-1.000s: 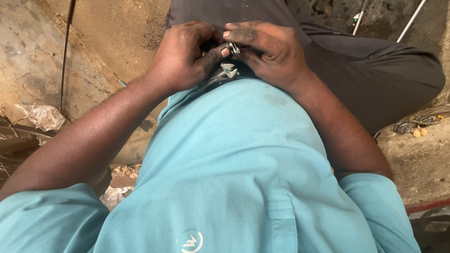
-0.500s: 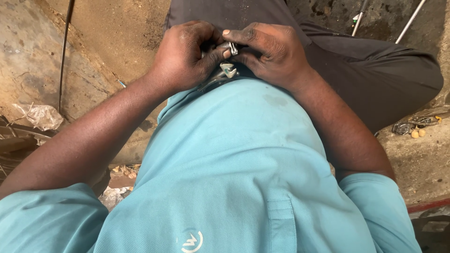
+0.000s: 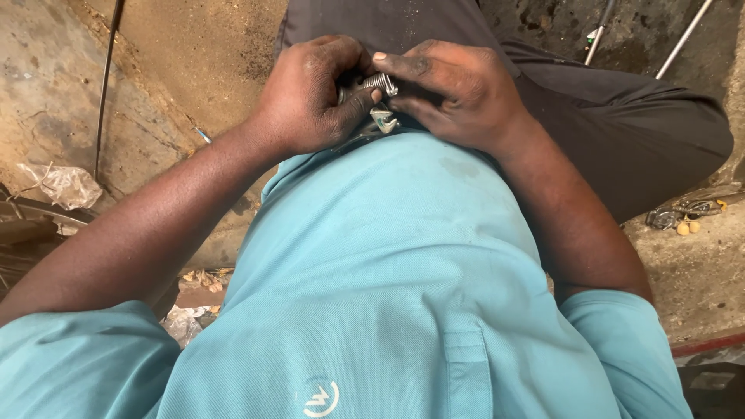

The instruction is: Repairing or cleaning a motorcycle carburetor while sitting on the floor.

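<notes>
Both my hands meet in front of my belly, over my dark trousers (image 3: 621, 132). My left hand (image 3: 310, 97) is closed around a small metal part with its fingers curled tight. My right hand (image 3: 454, 89) pinches a short silver threaded bolt (image 3: 379, 83) between thumb and fingertips; the bolt's thread sticks out between the two hands. A small shiny metal piece (image 3: 383, 119) shows just under the bolt, partly hidden by my fingers. My teal shirt (image 3: 388, 279) fills the lower half of the view.
Rough concrete ground lies all around. A thin dark cable (image 3: 105, 85) runs down the left. Crumpled clear plastic (image 3: 66, 185) lies at the left edge. Two thin metal rods (image 3: 683, 39) lean at top right. Small metal parts and yellow bits (image 3: 683, 221) sit on a ledge at right.
My fingers have shifted slightly on the bolt, and a little more of its thread shows between the hands. The arms have stayed in place.
</notes>
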